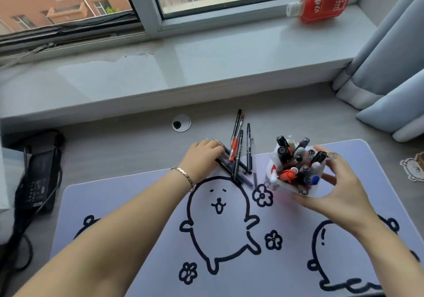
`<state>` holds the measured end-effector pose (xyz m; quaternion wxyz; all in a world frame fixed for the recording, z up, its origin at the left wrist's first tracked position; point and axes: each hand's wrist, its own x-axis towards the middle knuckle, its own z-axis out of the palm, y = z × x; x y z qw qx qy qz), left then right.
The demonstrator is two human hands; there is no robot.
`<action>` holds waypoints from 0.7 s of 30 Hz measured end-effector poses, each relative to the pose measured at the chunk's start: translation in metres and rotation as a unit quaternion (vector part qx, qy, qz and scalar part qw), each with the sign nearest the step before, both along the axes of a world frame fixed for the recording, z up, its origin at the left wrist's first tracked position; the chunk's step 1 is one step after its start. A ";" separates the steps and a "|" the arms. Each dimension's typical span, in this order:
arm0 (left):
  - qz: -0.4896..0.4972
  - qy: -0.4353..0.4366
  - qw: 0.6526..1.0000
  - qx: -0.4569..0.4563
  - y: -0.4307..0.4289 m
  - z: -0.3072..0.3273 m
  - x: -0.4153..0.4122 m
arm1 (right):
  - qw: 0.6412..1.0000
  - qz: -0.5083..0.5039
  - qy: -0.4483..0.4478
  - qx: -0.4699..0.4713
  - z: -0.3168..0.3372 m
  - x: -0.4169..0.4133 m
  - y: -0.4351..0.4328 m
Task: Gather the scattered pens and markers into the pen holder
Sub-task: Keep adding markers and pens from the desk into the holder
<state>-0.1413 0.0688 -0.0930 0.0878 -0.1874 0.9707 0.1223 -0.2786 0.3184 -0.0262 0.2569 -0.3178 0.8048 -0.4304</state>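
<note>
A clear plastic pen holder (283,185) stands on the lilac desk mat, packed with several markers and pens. My right hand (339,188) wraps around its right side and grips it. Left of the holder a pile of loose pens (238,156) lies across the mat's far edge and the grey desk: black ones and a red one (235,144). My left hand (203,159), with a bracelet on the wrist, rests on the left end of that pile, fingers curled onto a few dark pens. Whether they are lifted I cannot tell.
The lilac cartoon mat (137,227) covers the near desk. A round cable hole (181,123) sits behind the pens. A black power adapter with cable (36,179) lies at the left. A red bottle (321,4) lies on the windowsill, and curtains (390,67) hang at the right.
</note>
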 end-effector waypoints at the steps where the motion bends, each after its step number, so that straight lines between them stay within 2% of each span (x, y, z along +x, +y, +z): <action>1: -0.023 0.004 0.999 -0.025 -0.002 -0.005 0.001 | 1.000 -0.003 -0.001 -0.002 0.001 0.000 0.000; 8: -0.095 -0.021 0.985 -0.145 -0.004 -0.009 0.026 | 1.000 0.001 -0.016 -0.002 -0.002 0.010 -0.006; 14: -0.110 0.023 0.976 -0.187 0.004 -0.009 0.049 | 1.000 0.023 -0.006 0.009 -0.003 0.026 -0.012; 18: -0.048 0.064 0.986 -0.149 0.003 0.015 0.061 | 0.999 0.031 0.004 0.008 0.002 0.031 -0.010; 21: 0.090 0.118 0.988 -0.041 0.007 0.044 0.081 | 0.999 0.033 -0.003 -0.003 0.009 0.035 -0.011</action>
